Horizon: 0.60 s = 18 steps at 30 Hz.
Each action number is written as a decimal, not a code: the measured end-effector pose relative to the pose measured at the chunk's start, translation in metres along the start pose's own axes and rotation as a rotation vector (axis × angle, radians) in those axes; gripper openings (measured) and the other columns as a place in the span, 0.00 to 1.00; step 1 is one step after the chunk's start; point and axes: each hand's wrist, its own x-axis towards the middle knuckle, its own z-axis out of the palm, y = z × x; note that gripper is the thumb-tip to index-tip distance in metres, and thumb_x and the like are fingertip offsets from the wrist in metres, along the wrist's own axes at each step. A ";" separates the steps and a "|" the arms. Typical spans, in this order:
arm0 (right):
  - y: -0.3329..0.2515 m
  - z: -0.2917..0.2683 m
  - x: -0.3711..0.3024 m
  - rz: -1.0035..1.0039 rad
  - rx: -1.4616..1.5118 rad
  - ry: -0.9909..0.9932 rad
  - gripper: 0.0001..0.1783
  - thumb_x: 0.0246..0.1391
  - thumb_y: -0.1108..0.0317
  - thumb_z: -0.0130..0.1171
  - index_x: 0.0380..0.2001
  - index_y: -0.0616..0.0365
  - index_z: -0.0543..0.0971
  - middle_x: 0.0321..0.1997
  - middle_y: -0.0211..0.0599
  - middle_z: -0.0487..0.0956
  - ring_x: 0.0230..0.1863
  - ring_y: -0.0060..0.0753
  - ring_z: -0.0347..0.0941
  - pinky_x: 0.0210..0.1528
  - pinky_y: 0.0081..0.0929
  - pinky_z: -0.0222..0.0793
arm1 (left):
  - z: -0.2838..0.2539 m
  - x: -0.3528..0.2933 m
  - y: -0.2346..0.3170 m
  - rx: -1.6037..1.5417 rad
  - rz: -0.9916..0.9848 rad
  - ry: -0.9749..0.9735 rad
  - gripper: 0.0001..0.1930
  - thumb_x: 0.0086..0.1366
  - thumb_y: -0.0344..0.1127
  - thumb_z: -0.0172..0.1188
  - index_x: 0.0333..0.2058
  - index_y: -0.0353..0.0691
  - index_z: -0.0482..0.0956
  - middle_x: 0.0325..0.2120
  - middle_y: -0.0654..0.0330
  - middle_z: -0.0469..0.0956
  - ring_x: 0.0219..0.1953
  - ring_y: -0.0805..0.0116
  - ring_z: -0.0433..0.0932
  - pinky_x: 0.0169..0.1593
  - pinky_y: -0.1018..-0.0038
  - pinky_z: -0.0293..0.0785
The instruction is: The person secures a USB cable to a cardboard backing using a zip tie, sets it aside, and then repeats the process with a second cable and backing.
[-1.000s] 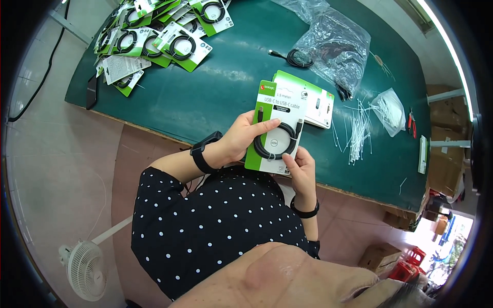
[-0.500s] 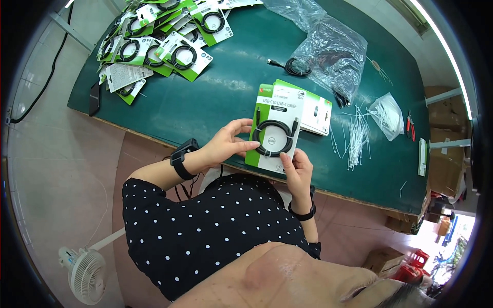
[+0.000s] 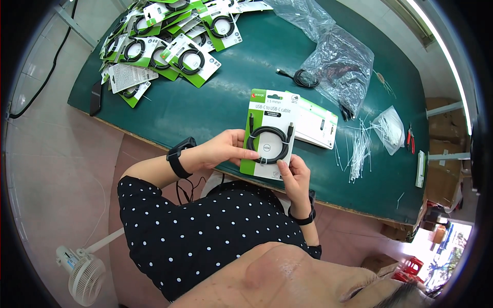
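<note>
A green and white cable card (image 3: 257, 109) is held up between my two hands over the table's near edge. Fastened to its front is a coiled black USB cable (image 3: 284, 153), both plugs pointing up. My left hand (image 3: 232, 147) grips the card's left edge, thumb on the front by the coil. At the lower right corner, my right hand (image 3: 296, 177) pinches the card with its thumb in front. The fingers behind the card are hidden. Just beyond it on the table lies a stack of white and green cards (image 3: 321, 126), partly covered by the held one.
A heap of carded cables (image 3: 191, 61) covers the far left of the green table (image 3: 241, 66). Farther right are a loose black cable (image 3: 303, 78), clear plastic bag (image 3: 341, 51), white zip ties (image 3: 359, 154), a bag of ties (image 3: 390, 131) and red-handled cutters (image 3: 410, 139). A fan (image 3: 86, 277) stands lower left.
The whole table scene has shifted slightly down in the picture. The card has moved a little left relative to the stack behind it, and both hands keep their hold.
</note>
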 end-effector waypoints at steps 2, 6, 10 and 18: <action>-0.002 0.002 0.000 -0.005 -0.004 0.004 0.10 0.60 0.70 0.58 0.40 0.67 0.78 0.33 0.28 0.76 0.28 0.12 0.67 0.30 0.12 0.63 | -0.004 0.001 0.001 -0.007 -0.036 -0.083 0.20 0.61 0.29 0.64 0.52 0.38 0.71 0.42 0.59 0.79 0.41 0.73 0.79 0.39 0.79 0.77; -0.009 -0.004 -0.004 0.052 0.090 0.048 0.09 0.63 0.71 0.54 0.42 0.65 0.76 0.32 0.33 0.79 0.27 0.16 0.71 0.31 0.13 0.65 | -0.023 0.004 0.020 -0.007 0.065 -0.033 0.17 0.61 0.29 0.64 0.49 0.39 0.74 0.39 0.63 0.80 0.40 0.75 0.80 0.40 0.78 0.78; -0.002 -0.024 -0.015 0.020 0.018 0.165 0.08 0.63 0.72 0.54 0.41 0.65 0.76 0.31 0.37 0.80 0.25 0.20 0.72 0.28 0.14 0.66 | -0.068 0.014 0.055 -0.052 0.446 0.246 0.14 0.63 0.34 0.63 0.46 0.38 0.75 0.41 0.61 0.81 0.40 0.74 0.81 0.41 0.74 0.80; 0.013 -0.053 -0.039 0.039 -0.067 0.405 0.07 0.62 0.71 0.56 0.38 0.64 0.77 0.29 0.36 0.80 0.24 0.18 0.70 0.26 0.13 0.65 | -0.155 0.036 0.103 0.042 0.636 0.513 0.09 0.63 0.39 0.65 0.35 0.41 0.79 0.26 0.70 0.77 0.19 0.86 0.67 0.21 0.86 0.59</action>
